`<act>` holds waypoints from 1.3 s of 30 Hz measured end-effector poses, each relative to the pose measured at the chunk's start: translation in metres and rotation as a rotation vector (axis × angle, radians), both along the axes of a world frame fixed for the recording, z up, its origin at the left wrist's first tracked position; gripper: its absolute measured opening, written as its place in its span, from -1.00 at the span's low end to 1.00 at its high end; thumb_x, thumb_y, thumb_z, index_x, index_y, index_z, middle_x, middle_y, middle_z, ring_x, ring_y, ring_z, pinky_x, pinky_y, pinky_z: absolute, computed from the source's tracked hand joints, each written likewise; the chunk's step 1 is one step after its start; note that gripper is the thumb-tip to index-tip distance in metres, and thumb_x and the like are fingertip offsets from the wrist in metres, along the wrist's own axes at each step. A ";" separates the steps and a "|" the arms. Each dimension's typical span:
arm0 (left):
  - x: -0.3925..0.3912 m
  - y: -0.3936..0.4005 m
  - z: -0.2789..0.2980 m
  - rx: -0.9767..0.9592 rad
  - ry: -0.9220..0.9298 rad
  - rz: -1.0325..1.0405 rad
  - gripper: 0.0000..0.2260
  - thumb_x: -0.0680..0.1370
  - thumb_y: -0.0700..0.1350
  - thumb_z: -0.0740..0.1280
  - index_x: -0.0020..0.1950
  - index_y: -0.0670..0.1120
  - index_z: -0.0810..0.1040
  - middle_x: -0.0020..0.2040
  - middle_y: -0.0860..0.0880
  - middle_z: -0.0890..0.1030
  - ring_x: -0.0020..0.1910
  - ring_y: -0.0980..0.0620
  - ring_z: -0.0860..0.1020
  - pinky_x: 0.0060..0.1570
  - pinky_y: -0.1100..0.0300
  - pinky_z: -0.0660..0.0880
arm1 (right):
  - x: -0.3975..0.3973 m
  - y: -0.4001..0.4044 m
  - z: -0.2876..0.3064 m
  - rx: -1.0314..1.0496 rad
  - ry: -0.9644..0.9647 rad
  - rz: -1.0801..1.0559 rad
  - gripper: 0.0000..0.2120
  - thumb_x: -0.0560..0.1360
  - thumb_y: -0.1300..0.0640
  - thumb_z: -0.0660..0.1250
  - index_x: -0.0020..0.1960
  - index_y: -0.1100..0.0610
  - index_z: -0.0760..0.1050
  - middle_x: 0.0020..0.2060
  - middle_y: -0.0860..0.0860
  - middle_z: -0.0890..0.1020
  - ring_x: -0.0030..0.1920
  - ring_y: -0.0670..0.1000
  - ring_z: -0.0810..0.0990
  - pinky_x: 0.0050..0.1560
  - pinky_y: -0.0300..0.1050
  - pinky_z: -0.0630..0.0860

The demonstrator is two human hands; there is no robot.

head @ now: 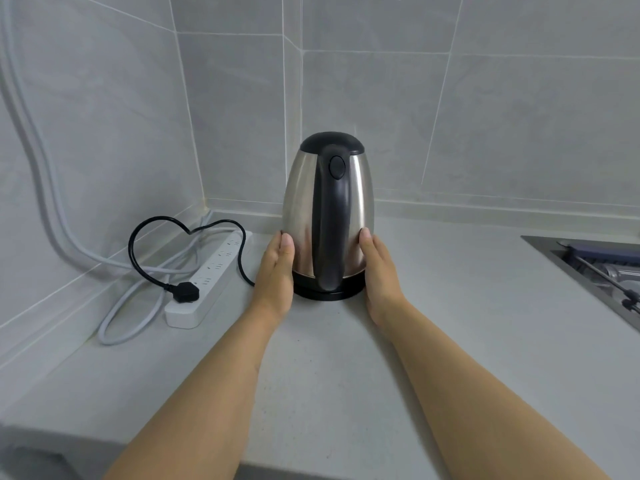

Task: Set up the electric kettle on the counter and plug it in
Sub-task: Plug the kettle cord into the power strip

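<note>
A steel electric kettle [301, 209] with a black lid and handle stands upright on its black round base [311, 292] on the pale counter [329, 368], near the tiled corner. My left hand [275, 271] lies flat against its left side and my right hand [379, 271] against its right side, clasping the lower body between them. The kettle's black cord [133, 244] loops to the left and ends in a black plug [187, 292] that lies loose on top of a white power strip [207, 277], not in a socket.
White cables [52, 188] run down the left wall to the power strip and coil beside it. A steel sink [595, 268] with utensils is set into the counter at the right. Grey tiled walls close off the back and left.
</note>
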State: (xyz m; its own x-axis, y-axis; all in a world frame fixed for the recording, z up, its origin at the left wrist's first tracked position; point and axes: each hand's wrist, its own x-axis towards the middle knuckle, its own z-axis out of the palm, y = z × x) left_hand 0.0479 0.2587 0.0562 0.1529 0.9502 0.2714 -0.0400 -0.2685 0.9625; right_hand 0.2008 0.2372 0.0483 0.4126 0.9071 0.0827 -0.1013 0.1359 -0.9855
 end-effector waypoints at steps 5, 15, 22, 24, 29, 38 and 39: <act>-0.006 0.011 0.004 -0.029 -0.122 0.034 -0.46 0.61 0.24 0.03 0.37 -0.11 0.44 0.28 -0.08 0.55 0.29 0.06 0.48 0.39 0.04 0.33 | -0.017 -0.006 -0.001 0.048 -0.031 0.041 -0.25 0.31 -0.39 0.35 0.38 -0.02 0.39 0.21 -0.07 0.60 0.19 -0.07 0.59 0.32 0.00 0.45; -0.027 0.017 0.021 -0.178 -0.512 0.058 -0.49 0.51 0.31 0.16 0.07 -0.10 0.57 0.08 -0.04 0.63 0.09 0.02 0.59 0.31 -0.06 0.42 | -0.052 -0.005 -0.008 0.102 -0.176 0.048 -0.59 0.51 -0.16 0.32 0.28 0.00 0.41 0.10 -0.08 0.64 0.09 -0.09 0.61 0.19 -0.10 0.51; -0.027 0.000 0.022 0.459 -0.241 0.211 -0.49 0.59 0.11 0.10 0.29 -0.27 0.47 0.21 -0.27 0.55 0.26 -0.18 0.48 0.32 -0.04 0.39 | -0.057 -0.003 -0.006 0.058 -0.219 0.039 -0.66 0.57 -0.05 0.27 0.28 -0.10 0.23 -0.12 -0.33 0.43 -0.25 -0.55 0.45 -0.27 -0.63 0.34; -0.024 -0.008 0.025 0.608 -0.096 0.319 -0.59 0.59 0.06 0.12 0.27 -0.18 0.47 0.14 -0.12 0.57 0.16 -0.04 0.52 0.22 0.09 0.44 | -0.058 -0.005 -0.004 0.059 -0.234 0.040 -0.72 0.57 -0.03 0.29 0.19 -0.12 0.23 -0.14 -0.35 0.42 -0.30 -0.59 0.42 -0.29 -0.66 0.31; -0.020 -0.009 0.022 0.652 -0.053 0.516 -0.68 0.59 0.04 0.20 0.19 -0.17 0.45 0.04 0.09 0.50 0.05 -0.08 0.50 0.09 -0.10 0.47 | -0.054 0.006 -0.013 0.051 -0.284 0.029 -0.60 0.50 -0.19 0.32 0.26 -0.12 0.31 0.03 -0.22 0.57 -0.02 -0.33 0.53 0.06 -0.39 0.41; -0.018 -0.010 0.017 0.623 -0.053 0.484 -0.61 0.61 0.09 0.13 0.35 -0.10 0.32 0.13 -0.14 0.54 0.06 -0.13 0.55 0.07 -0.11 0.51 | -0.057 -0.006 -0.004 0.089 -0.315 0.022 -0.30 0.50 -0.15 0.35 0.51 0.00 0.12 0.24 -0.36 0.38 0.36 -0.15 0.34 0.25 -0.36 0.29; -0.018 -0.011 0.016 0.624 -0.067 0.481 -0.58 0.61 0.06 0.14 0.39 -0.14 0.27 0.15 -0.14 0.52 0.08 -0.11 0.54 0.10 -0.07 0.51 | -0.060 -0.008 -0.004 0.099 -0.328 0.009 -0.20 0.48 -0.18 0.35 0.55 0.02 0.03 0.40 -0.26 0.30 0.46 -0.11 0.21 0.39 -0.26 0.21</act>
State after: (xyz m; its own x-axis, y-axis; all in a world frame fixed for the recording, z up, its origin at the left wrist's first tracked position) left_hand 0.0296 0.2478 0.0722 -0.2718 0.5769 0.7702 0.1650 -0.7606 0.6279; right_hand 0.1413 0.2297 0.0445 0.3412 0.8917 0.2974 0.2172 0.2330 -0.9479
